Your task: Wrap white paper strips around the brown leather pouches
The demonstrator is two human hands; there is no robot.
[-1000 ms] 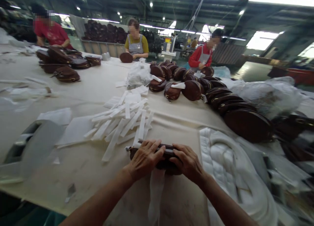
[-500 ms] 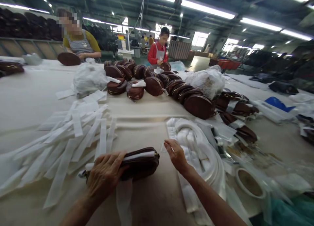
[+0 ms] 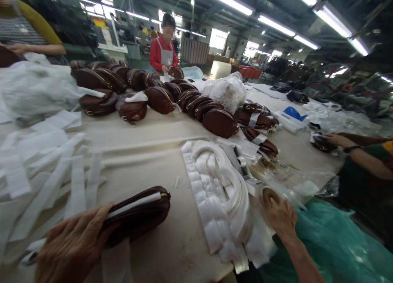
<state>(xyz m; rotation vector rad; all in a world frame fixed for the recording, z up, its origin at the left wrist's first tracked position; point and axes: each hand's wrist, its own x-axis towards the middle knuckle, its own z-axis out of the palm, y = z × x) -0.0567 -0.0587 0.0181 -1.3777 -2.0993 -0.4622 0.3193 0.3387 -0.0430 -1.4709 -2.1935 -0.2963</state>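
My left hand is closed around a dark brown bag at the lower left, with a white strip lying along its zipper side. Another pale strip hangs beneath the bag. Over at the lower right, my right hand is at a roll of tape, its fingers on the roll's near side. The roll stays on the table among clear plastic.
White strips cover the left side. A stack of white padded bands lies mid-table, with rows of brown bags behind. Green plastic is at lower right. A co-worker's hands hold a bag at right; other people stand behind.
The view has turned right. My right hand has moved from beside the bag to the tape roll. My left hand still holds the bag, and a co-worker's arms have come into view at right.
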